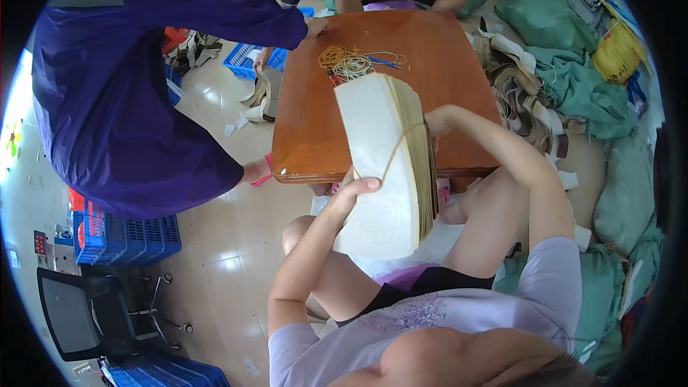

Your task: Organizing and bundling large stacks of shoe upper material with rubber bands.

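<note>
A thick stack of cream-coloured, curved flat pieces [383, 208] is held upright above my lap, at the near edge of the table. A thin tan rubber band [395, 150] runs slantwise across its front face and round its right side. My left hand [352, 197] grips the stack's left side, thumb on the front face by the band and the other fingers hidden behind. My right hand [440, 120] is bent against the upper right edge of the stack, close to the band; its fingertips are out of sight behind the pieces.
On the brown wooden table [308, 136] lie loose rubber bands [351, 64] and a blue pen [385, 62]. A person in purple [136, 100] leans in from the left; another sits opposite. Cut pieces [519, 93] and green sacks [548, 18] crowd the right; blue crates [129, 236] stand left.
</note>
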Demonstrator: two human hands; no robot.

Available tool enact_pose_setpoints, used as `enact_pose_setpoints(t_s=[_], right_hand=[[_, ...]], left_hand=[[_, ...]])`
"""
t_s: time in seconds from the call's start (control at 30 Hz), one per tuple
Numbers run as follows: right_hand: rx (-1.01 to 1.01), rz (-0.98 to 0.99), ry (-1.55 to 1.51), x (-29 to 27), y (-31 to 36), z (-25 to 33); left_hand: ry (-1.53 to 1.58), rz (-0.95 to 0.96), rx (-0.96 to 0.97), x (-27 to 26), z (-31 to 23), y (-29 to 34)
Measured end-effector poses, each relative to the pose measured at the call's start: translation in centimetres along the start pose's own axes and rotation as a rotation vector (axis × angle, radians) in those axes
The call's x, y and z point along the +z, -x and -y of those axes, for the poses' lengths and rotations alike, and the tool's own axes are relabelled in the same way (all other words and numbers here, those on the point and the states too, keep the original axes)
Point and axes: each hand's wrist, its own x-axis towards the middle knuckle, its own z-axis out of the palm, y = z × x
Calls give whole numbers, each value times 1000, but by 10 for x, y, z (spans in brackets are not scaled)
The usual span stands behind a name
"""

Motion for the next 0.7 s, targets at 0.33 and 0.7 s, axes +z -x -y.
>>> enact_pose_setpoints(t_s=[0.33, 0.7], right_hand=[[-503, -496, -476, 80, 21, 46], [-626, -426, -703, 78, 7, 61]], left_hand=[[81, -178, 262, -21, -1, -23], [16, -244, 247, -20, -3, -63]])
